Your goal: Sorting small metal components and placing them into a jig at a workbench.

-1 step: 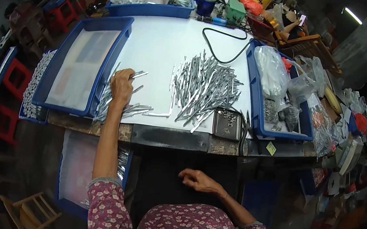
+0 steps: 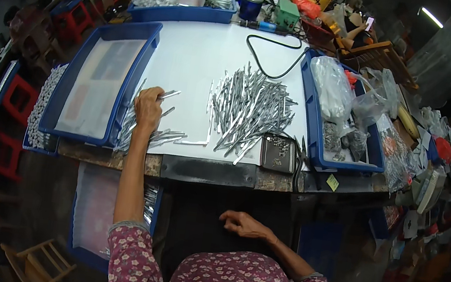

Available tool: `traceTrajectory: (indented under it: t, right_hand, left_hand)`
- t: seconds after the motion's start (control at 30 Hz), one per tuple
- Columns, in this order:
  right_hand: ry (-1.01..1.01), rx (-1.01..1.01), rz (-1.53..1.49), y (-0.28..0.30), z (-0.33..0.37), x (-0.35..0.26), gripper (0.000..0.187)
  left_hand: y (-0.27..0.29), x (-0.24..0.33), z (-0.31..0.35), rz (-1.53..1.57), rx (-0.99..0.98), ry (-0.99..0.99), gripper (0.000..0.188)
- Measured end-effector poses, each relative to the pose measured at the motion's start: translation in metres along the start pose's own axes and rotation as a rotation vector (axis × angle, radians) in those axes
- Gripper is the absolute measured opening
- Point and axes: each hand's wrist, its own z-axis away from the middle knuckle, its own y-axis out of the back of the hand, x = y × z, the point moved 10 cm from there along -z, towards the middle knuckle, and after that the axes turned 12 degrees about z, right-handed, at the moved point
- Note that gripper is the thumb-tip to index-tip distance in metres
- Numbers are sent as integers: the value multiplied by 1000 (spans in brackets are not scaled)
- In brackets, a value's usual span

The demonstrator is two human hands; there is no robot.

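My left hand [image 2: 148, 108] reaches over a small pile of thin silver metal strips [image 2: 167, 136] beside the left blue tray. Its fingers are curled down and closed, with a metal strip [image 2: 171, 95] sticking out past them to the right; the fingertips are partly hidden. Lower down, off the table's front edge, my right hand [image 2: 247, 224] hangs above my dark-covered lap. Its fingers are loosely curled, and nothing shows in them. A larger heap of similar strips [image 2: 253, 107] lies right of the middle on the white tabletop [image 2: 190, 61].
Blue trays stand at left [image 2: 148, 52], right [image 2: 316, 116] and back [image 2: 185, 14]; the right one holds plastic bags [image 2: 330, 89]. A small dark box of tiny metal parts [image 2: 277, 161] sits near the front edge. A black cable [image 2: 260, 59] loops behind the heap.
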Motion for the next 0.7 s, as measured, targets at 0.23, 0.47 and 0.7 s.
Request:
traceTrajectory:
  t: [0.23,0.47,0.7]
  right_hand:
    - [8,-115,265,-43,2,47,34]
    - [185,-484,247,-90,4,74,50]
    - [349,-416,-60,-141,-23,130,56]
  left_hand:
    - [-2,15,0,20,-14,-90,15]
    - [3,31,10,35,-56,-40,19]
    - [-11,37,7,102,-86,-28,19]
